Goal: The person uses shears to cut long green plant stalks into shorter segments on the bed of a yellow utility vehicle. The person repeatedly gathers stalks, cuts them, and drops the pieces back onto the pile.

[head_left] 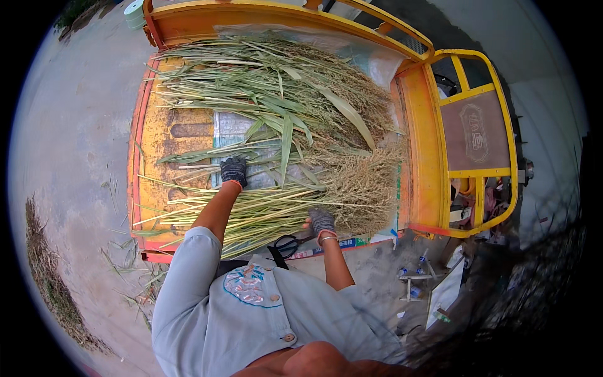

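Cut green stalks (251,217) with bushy tan seed heads (361,179) lie in front of me on a truck bed, heads to the right. My left hand (233,171), in a dark knit glove, is closed on a few stalks near the middle. Its fingertips are partly hidden. My right hand (321,221), gloved alike, curls over the near bundle just before the seed heads, thumb toward the left. Black-handled scissors (287,246) lie at the near edge, beside my right wrist. Beyond my hands spreads a larger pile of leafy stalks (251,81).
The orange-yellow truck bed (188,131) has a rail (251,16) along its far side and a yellow frame with a brown panel (474,125) at the right. Plastic sheeting (242,129) lies under the stalks. Dried plant scraps (53,283) lie on the ground at left.
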Motion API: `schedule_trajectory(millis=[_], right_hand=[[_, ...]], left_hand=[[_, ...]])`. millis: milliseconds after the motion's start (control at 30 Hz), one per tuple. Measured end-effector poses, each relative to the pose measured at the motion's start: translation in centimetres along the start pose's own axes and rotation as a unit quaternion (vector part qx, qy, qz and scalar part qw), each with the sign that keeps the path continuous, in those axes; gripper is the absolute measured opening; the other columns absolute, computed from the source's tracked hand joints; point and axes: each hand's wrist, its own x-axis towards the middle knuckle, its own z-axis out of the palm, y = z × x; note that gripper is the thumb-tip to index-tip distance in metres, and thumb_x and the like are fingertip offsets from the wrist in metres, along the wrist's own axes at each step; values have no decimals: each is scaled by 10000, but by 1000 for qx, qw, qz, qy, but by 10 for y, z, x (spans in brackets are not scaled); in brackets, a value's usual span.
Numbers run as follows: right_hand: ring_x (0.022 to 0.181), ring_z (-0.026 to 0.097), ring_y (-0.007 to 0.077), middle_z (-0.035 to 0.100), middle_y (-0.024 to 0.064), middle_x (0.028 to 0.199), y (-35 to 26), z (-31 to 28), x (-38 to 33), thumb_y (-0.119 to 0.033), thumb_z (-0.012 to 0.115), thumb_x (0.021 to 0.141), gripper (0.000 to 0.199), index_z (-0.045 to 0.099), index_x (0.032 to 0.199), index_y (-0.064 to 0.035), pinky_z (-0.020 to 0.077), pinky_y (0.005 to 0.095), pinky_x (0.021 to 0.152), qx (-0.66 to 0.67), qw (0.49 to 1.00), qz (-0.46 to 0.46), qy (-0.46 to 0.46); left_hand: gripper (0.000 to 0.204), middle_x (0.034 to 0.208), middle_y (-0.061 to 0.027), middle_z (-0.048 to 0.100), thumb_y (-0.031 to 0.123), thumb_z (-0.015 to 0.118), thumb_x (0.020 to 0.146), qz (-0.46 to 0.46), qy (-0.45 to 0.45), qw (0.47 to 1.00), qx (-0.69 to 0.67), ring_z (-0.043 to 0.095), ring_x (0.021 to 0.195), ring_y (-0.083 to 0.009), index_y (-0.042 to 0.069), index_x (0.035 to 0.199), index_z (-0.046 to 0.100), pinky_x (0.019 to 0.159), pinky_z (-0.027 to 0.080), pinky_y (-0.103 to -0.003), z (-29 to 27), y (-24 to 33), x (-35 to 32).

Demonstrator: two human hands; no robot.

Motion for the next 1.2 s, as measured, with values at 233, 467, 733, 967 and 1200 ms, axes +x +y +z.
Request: schedule_trajectory(millis=[233,467,733,967,1200], right_hand=[[525,573,127,597,54,751,37,0,-38,-213,615,779,293,567,983,-9,442,287,511,-143,962,-233,-16],[789,594,290,606,166,846,-2,30,-92,-263,591,794,340,560,1012,-4,463,371,718,-286,853,-437,-3],[661,611,208,614,117,812,-15,48,-83,-237,637,783,340,537,1044,-42,479,323,553,36,920,-326,-215],[575,609,192,630,72,762,-30,20,-65,-284,520,868,255,501,1058,-116,456,303,389,378,879,-174,-233],[515,571,164,609,48,678,-49,15,-58,-314,527,865,199,518,846,-117,428,294,363,257,960,-101,-51]], left_hand=[[199,926,-127,619,186,567,706,13,-151,987,-45,592,906,-298,157,878,661,769,476,-407,14,-18,8],[131,815,-115,596,192,493,773,74,76,994,7,590,741,-310,136,831,597,662,470,-433,-112,-11,-4],[221,820,-87,582,187,597,734,26,136,990,35,586,742,-288,180,955,575,646,454,-420,-189,15,-134],[322,827,-98,583,265,629,736,-3,10,1000,-25,594,773,-288,214,1041,541,654,462,-425,-148,30,-201],[329,841,-94,595,245,616,735,64,76,995,25,592,775,-278,230,1058,550,618,453,-433,-119,39,-216]])
